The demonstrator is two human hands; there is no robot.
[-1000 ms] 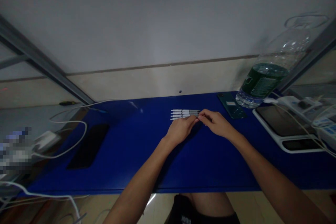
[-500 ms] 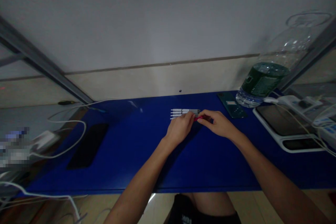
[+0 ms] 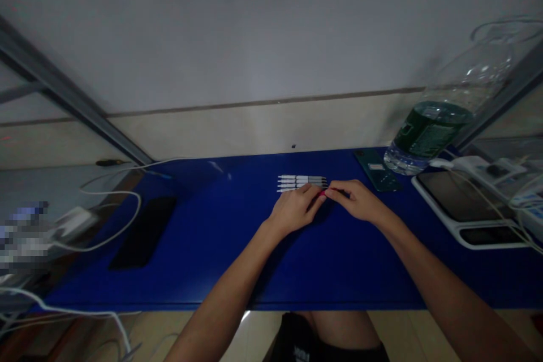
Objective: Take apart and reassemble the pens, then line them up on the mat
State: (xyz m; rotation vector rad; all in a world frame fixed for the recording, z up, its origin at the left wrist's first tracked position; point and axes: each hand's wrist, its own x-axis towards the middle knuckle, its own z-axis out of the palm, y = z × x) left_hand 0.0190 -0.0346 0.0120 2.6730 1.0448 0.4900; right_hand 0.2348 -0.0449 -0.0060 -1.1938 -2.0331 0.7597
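Several white pens [image 3: 297, 177] lie side by side in a row on the blue tabletop [image 3: 212, 237], with dark tips to the right. My left hand [image 3: 296, 208] is at the near edge of the row and covers part of the closest pens. Its thumb and fingers close on a small pink-red thing [image 3: 322, 193], mostly hidden by the fingers. From the other side, my right hand [image 3: 355, 199] pinches the same thing, fingertips almost meeting those of the left hand. What kind of thing it is cannot be made out.
A teal phone [image 3: 376, 169] and a large clear bottle [image 3: 428, 136] with a green label stand behind to the right. Nearer is a kitchen scale [image 3: 466, 198] beside cables. A dark flat object [image 3: 144, 232] and a white cable [image 3: 138, 209] lie at left.
My left hand has turned a little, its thumb now stretched toward the right fingertips. Less of the pink-red thing shows between the hands. The view has shifted slightly.
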